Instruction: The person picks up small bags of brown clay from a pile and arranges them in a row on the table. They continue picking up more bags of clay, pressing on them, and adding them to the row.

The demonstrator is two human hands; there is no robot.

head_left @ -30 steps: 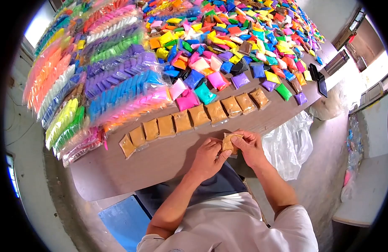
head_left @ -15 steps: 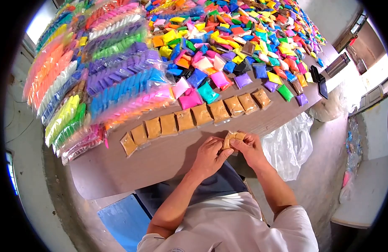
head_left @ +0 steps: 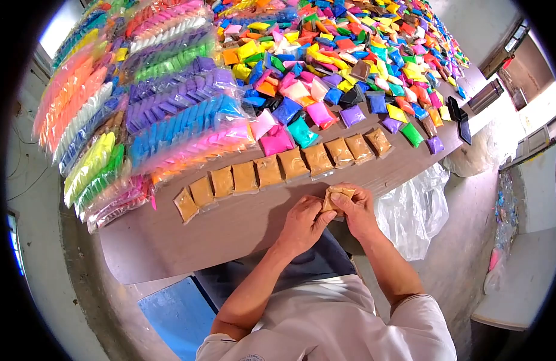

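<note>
Between my two hands, above the table's front edge, is a small tan packet (head_left: 333, 196) in clear plastic. My right hand (head_left: 357, 212) grips it with the thumb pressed on its face. My left hand (head_left: 303, 221) is closed at the packet's left side, thumb and fingers against its edge; the fingertips are partly hidden. Beyond my hands a curved row of several similar tan packets (head_left: 268, 171) lies flat on the table (head_left: 169, 253), side by side.
Loose packets of many colours (head_left: 350, 54) are heaped at the back. Clear bags of sorted coloured packets (head_left: 182, 114) are stacked on the left. A black open case (head_left: 460, 120) lies at the right edge. Clear plastic sheeting (head_left: 413, 210) hangs beside the table, and a blue panel (head_left: 177, 319) is below.
The tan packet has turned slightly in my hands, and my right thumb has shifted on it. The row on the table keeps its arrangement.
</note>
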